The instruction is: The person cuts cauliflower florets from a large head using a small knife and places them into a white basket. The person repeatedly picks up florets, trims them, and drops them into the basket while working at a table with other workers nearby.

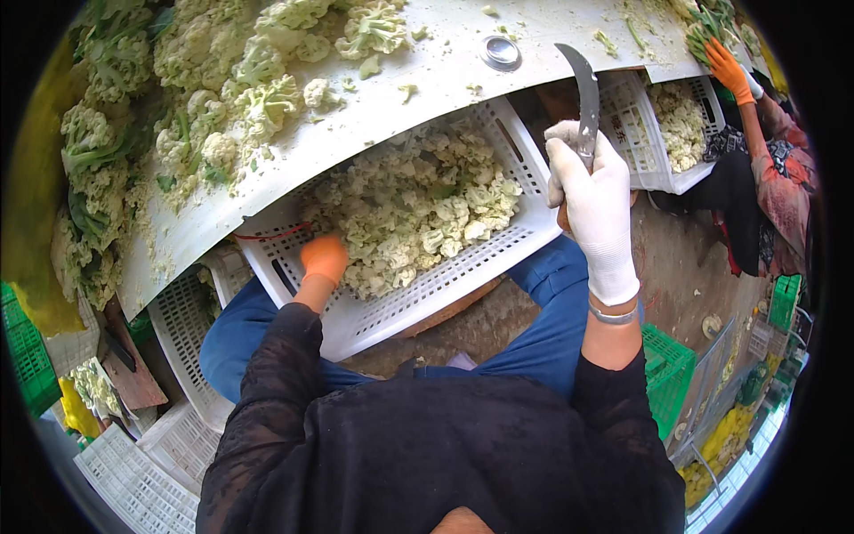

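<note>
My right hand (pixel 594 187), in a white knit glove, is closed around the handle of a curved knife (pixel 586 93). The hooked blade points up and away from me, above the gap between two crates. In an orange glove, my left hand (pixel 325 259) is at the left end of a white perforated plastic crate (pixel 427 287), against the cauliflower florets (pixel 427 207) that fill it. Its fingers are hidden, so I cannot tell what they hold. The crate lies across my knees, partly under the edge of the white table (pixel 220 233).
Cauliflower heads (pixel 200 67) are heaped on the table's left, with a round metal lid (pixel 501 53) near its edge. At right, a co-worker's orange-gloved hand (pixel 728 73) touches greens above another floret-filled crate (pixel 674 130). Green crates (pixel 667 374) and white crates (pixel 140 480) stand around me.
</note>
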### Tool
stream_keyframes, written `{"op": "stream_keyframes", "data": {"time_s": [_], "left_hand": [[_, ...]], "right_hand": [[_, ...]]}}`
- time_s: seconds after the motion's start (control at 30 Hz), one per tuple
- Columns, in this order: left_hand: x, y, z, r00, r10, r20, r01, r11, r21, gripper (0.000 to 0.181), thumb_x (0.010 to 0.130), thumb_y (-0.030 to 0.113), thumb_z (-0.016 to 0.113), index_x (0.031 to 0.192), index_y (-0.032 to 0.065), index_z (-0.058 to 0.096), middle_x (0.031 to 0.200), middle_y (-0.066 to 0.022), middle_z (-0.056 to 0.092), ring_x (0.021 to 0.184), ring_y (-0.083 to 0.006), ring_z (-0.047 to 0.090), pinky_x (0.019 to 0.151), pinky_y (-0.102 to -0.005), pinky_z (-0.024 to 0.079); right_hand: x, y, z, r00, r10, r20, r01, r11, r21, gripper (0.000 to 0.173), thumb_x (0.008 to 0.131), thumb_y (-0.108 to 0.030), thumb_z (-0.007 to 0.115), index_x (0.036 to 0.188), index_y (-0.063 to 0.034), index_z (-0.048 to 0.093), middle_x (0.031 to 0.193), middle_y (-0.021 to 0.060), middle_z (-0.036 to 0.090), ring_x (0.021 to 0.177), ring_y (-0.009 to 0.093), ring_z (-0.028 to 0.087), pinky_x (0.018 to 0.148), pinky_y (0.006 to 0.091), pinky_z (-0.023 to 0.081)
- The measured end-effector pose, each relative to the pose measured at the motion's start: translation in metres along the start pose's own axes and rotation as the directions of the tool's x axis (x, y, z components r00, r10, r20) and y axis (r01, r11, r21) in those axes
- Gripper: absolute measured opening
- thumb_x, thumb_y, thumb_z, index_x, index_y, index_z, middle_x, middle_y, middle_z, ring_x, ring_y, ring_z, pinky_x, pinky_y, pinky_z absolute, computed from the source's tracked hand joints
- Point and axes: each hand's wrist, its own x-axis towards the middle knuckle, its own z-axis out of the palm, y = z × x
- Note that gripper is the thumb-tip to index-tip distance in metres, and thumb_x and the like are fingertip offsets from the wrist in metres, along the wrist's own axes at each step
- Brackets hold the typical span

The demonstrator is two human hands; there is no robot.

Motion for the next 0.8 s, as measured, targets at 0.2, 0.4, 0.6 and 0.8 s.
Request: {"op": "stream_keyframes", "data": {"time_s": [0.2,0.4,0.6,0.8], "left_hand": [[0.023,0.149,-0.048,0.813,0.462,-0.354,-0.522,0.848,-0.091,0.038,0.092,0.036,0.059,0.120,0.0119,0.069,0.138,-0.0223,0.054,0.126,-0.0383,0.053,0.099,-0.0486,0.047],[-0.014,0.206,-0.010,0.706,0.705,-0.075,-0.708,0.705,-0.042,0.051,0.087,0.039,0.065,0.137,0.0277,0.057,0.156,-0.0213,0.034,0.140,-0.0456,0.036,0.110,-0.0568,0.037],[-0.040,0.065,0.015,0.752,0.647,0.126,-0.648,0.761,-0.041,0.048,0.082,0.031,0.067,0.129,0.0234,0.063,0.155,-0.0272,0.032,0.132,-0.0507,0.042,0.089,-0.0550,0.052],[-0.029,0.052,0.012,0.817,0.430,0.384,-0.488,0.870,0.065,0.035,0.085,0.032,0.057,0.092,0.0035,0.076,0.093,-0.0208,0.072,0.093,-0.0381,0.068,0.085,-0.0476,0.053]], "right_hand": [[0.000,0.006,-0.004,0.999,0.048,0.019,-0.047,0.998,-0.035,0.012,0.096,-0.010,0.064,0.106,-0.0033,0.065,0.073,-0.0061,0.056,0.057,0.000,0.047,0.052,0.0187,0.038],[0.006,0.006,0.003,0.997,0.059,0.051,-0.056,0.997,-0.053,0.014,0.096,-0.010,0.062,0.108,-0.0015,0.065,0.065,-0.0024,0.055,0.051,0.003,0.048,0.049,0.0212,0.038],[0.006,0.002,-0.004,0.997,0.027,0.065,-0.028,0.999,0.015,0.010,0.096,-0.011,0.064,0.104,-0.0033,0.065,0.069,-0.0075,0.052,0.054,0.000,0.045,0.050,0.0187,0.035],[0.001,-0.006,0.000,0.998,-0.047,0.030,0.047,0.999,0.024,0.012,0.097,-0.010,0.063,0.106,-0.0026,0.065,0.066,-0.0042,0.054,0.052,0.002,0.046,0.049,0.0196,0.036]]}}
